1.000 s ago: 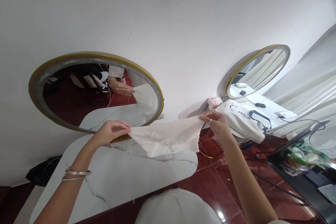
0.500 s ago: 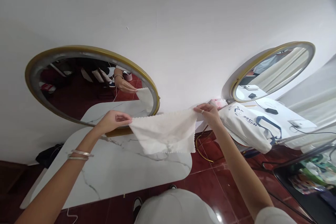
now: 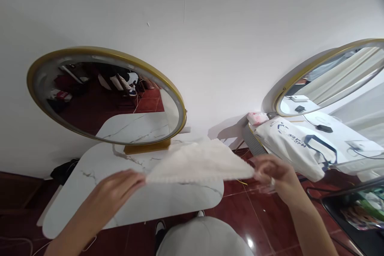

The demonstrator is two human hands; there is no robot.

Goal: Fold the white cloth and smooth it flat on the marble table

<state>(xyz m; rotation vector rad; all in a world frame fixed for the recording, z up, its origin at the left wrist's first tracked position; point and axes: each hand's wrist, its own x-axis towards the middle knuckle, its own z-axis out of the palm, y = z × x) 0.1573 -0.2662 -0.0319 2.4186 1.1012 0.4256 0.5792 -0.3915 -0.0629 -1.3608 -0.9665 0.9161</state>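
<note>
A white cloth (image 3: 199, 162) with a scalloped edge is stretched between my two hands, billowing up and blurred by motion. My left hand (image 3: 115, 190) pinches its left corner above the white marble table (image 3: 90, 192). My right hand (image 3: 274, 176) grips the right corner, out past the table's right end over the red floor. Both hands are closed on the cloth.
A gold-rimmed oval mirror (image 3: 33, 76) stands at the back of the table against the white wall. A second mirror (image 3: 300, 72) and a table with a white printed bag (image 3: 294, 144), cables and devices are at the right. A black bag (image 3: 64, 170) lies on the floor at the left.
Both hands have dropped lower and toward me, swinging the cloth from hanging flat to billowing upward. The view has shifted, so my hands no longer show in the mirror.
</note>
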